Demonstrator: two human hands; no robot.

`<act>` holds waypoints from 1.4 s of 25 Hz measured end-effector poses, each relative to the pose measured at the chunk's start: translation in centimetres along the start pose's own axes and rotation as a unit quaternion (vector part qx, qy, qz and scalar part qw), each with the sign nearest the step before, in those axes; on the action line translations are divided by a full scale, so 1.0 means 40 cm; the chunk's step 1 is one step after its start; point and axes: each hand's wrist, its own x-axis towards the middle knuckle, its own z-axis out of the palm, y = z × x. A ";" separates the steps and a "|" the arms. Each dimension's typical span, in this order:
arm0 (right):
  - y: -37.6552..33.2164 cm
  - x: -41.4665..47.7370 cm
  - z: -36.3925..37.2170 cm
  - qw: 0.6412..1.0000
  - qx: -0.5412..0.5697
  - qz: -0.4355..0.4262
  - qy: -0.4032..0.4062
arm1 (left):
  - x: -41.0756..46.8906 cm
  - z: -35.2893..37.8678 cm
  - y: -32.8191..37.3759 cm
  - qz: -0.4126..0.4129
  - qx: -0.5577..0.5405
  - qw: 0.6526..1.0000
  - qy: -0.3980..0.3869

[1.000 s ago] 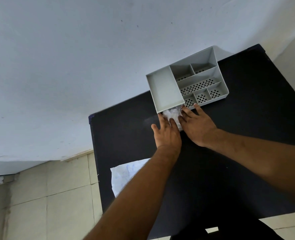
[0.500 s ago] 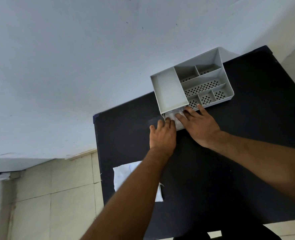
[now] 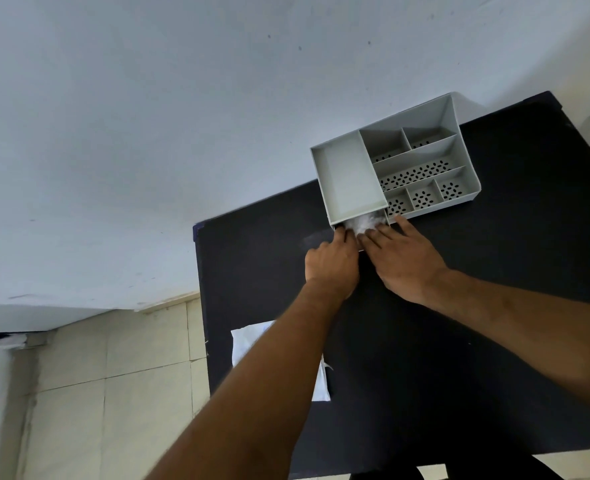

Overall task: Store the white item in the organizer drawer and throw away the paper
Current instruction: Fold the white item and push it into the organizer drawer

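A grey organizer (image 3: 421, 157) with several perforated compartments stands at the far edge of the black table (image 3: 494, 271). Its drawer sticks out a little at the near left corner, and a white crumpled item (image 3: 364, 223) shows in the gap. My left hand (image 3: 333, 265) and my right hand (image 3: 402, 261) lie side by side on the drawer front, fingertips touching the white item and the drawer. A white paper (image 3: 248, 344) lies on the table near its left edge, mostly hidden under my left forearm.
A pale wall (image 3: 182, 116) rises right behind the table. Beige floor tiles (image 3: 113, 393) show to the left of the table's left edge (image 3: 202, 323).
The drawer has slid further into the organizer, so less of the white item shows. Both hands have followed it towards the organizer.
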 end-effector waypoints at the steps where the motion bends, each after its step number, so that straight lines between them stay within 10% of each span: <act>1: 0.006 0.008 -0.006 1.000 -0.007 0.003 -0.005 | -0.010 0.005 -0.002 0.010 -0.003 0.999 0.035; 5: 0.019 0.026 -0.022 0.999 -0.029 -0.014 -0.029 | -0.049 0.023 -0.011 0.062 0.006 0.993 0.101; 16: 0.030 0.035 -0.013 1.000 0.011 0.009 0.012 | 0.006 -0.037 0.024 -0.002 0.017 1.000 -0.018; 23: 0.037 0.019 0.000 1.000 -0.014 0.011 0.013 | -0.036 -0.006 -0.004 0.012 0.006 0.996 0.088; 35: 0.057 0.044 -0.023 1.000 0.012 -0.011 0.022 | 0.015 -0.054 0.027 -0.007 0.036 0.999 -0.021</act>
